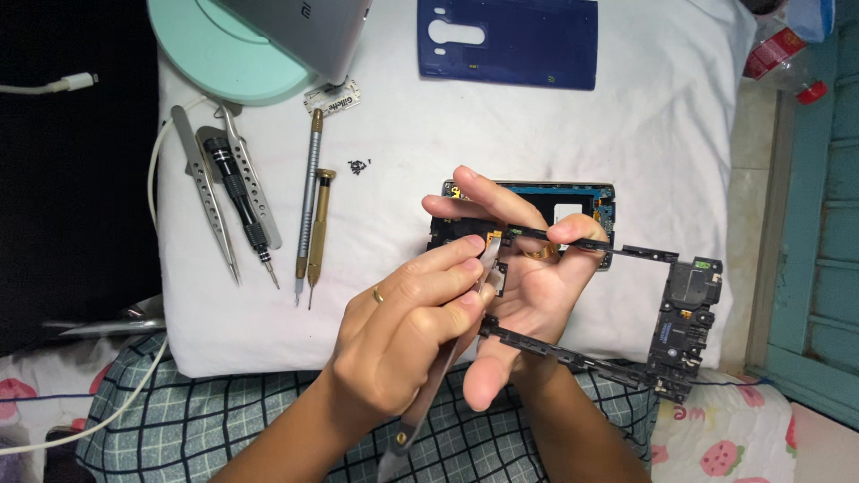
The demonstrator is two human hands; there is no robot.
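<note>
A thin black plastic frame (617,304), an open rectangle of narrow bars with a blocky module of small parts at its right end, is held above the middle of a white pillow (403,134). The right hand (523,277), palm up with fingers curled, pinches the frame's upper bar between thumb and fingertips while the lower bar crosses the heel of the palm. The left hand (407,326), wearing a thin ring, has its thumb and fingers pressed together around a pair of flat steel tweezers (447,353), whose tip meets a small silvery piece at the frame's left edge. Just behind the hands lies an opened phone body (573,201), a dark rectangle with a blue-green circuit board showing inside. Farther back, near the pillow's top edge, rests a glossy navy back cover (519,40) with rounded cut-outs. To the left, a tiny cluster of black screws (359,166) sits on the cloth, then two slim screwdrivers (311,206), one silver and one brass-coloured, lie side by side. Beyond them are two more steel tweezers (208,192) and one black knurled screwdriver (240,201). A small white rectangular label (332,98) with dark print lies under a round mint-green lamp base (219,54). A white cable (49,85) trails at the far left, and a checked blanket (197,420) lies below the pillow.
</note>
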